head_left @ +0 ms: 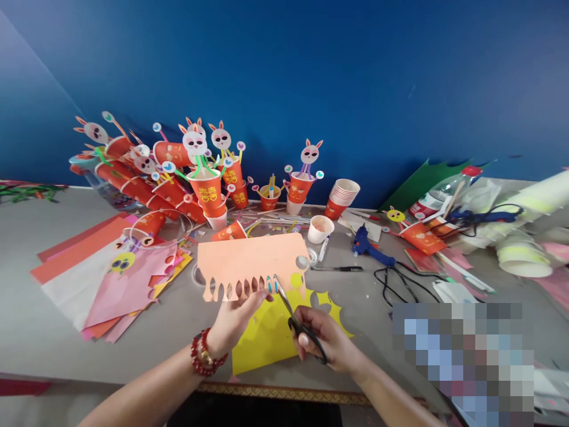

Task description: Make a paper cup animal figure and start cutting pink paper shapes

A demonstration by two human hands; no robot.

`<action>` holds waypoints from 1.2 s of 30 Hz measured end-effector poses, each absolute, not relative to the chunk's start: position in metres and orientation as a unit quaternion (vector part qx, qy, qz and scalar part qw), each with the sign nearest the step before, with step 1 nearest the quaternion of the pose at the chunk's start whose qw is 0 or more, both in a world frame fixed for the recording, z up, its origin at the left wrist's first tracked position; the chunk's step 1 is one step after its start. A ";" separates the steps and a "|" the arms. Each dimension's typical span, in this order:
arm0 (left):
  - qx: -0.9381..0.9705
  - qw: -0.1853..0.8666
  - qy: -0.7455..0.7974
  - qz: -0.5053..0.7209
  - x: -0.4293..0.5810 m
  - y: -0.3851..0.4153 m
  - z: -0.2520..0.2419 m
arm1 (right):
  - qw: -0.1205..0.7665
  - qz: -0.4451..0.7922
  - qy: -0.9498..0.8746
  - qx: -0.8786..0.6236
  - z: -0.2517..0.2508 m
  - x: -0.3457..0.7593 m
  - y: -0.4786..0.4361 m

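Note:
My left hand (240,323), with red bead bracelets at the wrist, grips a peach sheet of paper (249,258) by its lower edge. A row of leaf-shaped holes runs along that edge, and round bites are cut from its right side. My right hand (324,338) is closed on the black handles of a pair of scissors (288,308). The blade tips reach the lower right of the peach sheet, where they partly overlap it. Yellow paper (267,341) with cut-out edges lies on the table below both hands.
Red paper cups with rabbit figures (207,190) crowd the back left. Stacked coloured paper (84,267) lies left. To the right are a white cup (320,228), a blue glue gun (371,249) with a black cord, a pen (338,268) and a bottle (444,190).

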State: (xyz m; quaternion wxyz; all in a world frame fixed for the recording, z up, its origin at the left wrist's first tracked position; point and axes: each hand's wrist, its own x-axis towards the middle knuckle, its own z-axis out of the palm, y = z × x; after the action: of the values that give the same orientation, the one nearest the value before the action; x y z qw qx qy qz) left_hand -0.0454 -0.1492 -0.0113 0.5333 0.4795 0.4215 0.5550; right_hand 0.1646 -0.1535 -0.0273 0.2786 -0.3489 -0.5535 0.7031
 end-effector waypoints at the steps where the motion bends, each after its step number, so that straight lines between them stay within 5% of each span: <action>1: 0.482 0.529 0.427 0.553 -0.045 -0.149 -0.011 | 0.276 0.706 -0.554 -0.345 -0.026 0.164 -0.154; 36: 0.485 0.551 0.457 0.503 -0.049 -0.144 -0.005 | 0.237 0.704 -0.557 -0.373 -0.023 0.153 -0.148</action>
State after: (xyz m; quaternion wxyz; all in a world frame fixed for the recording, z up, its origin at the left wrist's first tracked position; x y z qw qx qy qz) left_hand -0.0490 -0.1443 -0.0054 0.5513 0.4845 0.4566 0.5028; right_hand 0.1532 -0.1483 -0.0235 0.2368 -0.3727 -0.5566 0.7037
